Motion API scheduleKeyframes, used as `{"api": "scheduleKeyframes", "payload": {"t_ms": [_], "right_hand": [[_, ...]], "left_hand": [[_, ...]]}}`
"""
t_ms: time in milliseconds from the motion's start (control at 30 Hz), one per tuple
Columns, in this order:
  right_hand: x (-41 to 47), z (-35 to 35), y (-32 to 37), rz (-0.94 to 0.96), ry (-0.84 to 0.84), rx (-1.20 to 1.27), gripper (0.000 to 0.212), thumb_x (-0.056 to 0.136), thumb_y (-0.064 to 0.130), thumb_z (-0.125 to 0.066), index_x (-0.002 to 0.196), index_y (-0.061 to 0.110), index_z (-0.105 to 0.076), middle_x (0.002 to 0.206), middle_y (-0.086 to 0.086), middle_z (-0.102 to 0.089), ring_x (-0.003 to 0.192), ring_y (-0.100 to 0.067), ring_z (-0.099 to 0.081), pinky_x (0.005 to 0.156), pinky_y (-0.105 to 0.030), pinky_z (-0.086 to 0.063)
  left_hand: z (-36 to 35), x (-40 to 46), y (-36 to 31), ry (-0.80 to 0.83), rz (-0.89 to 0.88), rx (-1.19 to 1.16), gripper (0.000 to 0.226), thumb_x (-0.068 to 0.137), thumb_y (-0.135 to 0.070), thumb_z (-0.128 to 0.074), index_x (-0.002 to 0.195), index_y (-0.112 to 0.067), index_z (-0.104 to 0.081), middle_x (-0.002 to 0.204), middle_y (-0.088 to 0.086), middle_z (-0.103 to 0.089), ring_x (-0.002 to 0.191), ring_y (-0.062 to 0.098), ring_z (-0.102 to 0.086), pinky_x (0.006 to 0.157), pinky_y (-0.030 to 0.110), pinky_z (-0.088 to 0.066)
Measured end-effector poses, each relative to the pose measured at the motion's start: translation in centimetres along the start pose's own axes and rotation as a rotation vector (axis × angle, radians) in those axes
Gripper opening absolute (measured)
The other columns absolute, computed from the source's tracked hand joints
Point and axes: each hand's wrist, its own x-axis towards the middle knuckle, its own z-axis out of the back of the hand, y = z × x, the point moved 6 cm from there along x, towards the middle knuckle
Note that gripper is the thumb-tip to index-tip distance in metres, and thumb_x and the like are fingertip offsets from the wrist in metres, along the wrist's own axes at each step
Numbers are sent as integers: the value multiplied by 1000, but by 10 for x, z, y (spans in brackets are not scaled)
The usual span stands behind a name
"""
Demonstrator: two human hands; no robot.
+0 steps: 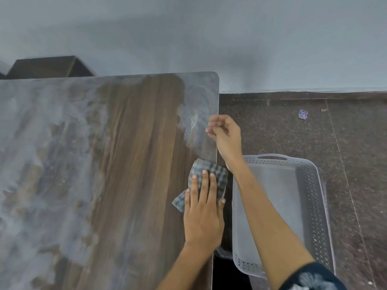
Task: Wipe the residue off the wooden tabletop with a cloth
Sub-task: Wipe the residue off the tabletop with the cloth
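The dark brown wood-grain tabletop (134,164) with rounded corners fills the left and middle of the view. A pale grey-white powdery residue (37,155) clouds its whole left half in smeared swirls, and a smaller patch of the same film sits at the far right corner, running down along the right edge. Between them a broad band of bare wood runs from far to near.

A small grey-and-dark checked cloth (217,174), crumpled and folded, lies on the table at its right edge, just near of the corner patch. The left hand (202,214) presses flat on it, fingers straight and together, one corner of the cloth sticking out to the left of the hand. The right hand (225,132) hovers above the table's right edge, far of the cloth, fingers loosely curled with the fingertips drawn toward the thumb; it is blurred, and whether it pinches anything cannot be told.

On the dark speckled stone floor (314,130), just right of the table's edge, stands a light grey perforated plastic basket (314,185) with a handle slot; nothing shows inside it. A small purple scrap of wrapper (302,114) lies on the floor farther off, near the pale wall (188,34).
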Motion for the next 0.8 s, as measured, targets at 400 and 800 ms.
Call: {"api": "scheduleKeyframes", "payload": {"t_ms": [400, 800], "right_hand": [[24, 16, 11, 54, -97, 131, 34, 88, -12, -47, 86, 19, -61, 87, 1, -60, 85, -11, -61, 80, -21, -52], [20, -7, -2, 18, -50, 143, 35, 90, -12, -43, 87, 18, -60, 87, 1, -59, 76, -6, -61, 84, -25, -52]], "left_hand": [[22, 169, -11, 149, 6, 25, 75, 96, -26, -39, 146, -14, 16, 154, 5, 22, 141, 25, 21, 114, 38, 9], [17, 52, 45, -2, 71, 27, 59, 99, -44, -8, 143, -10, -28, 148, 9, -34, 136, 26, -27, 103, 47, -28]]}}
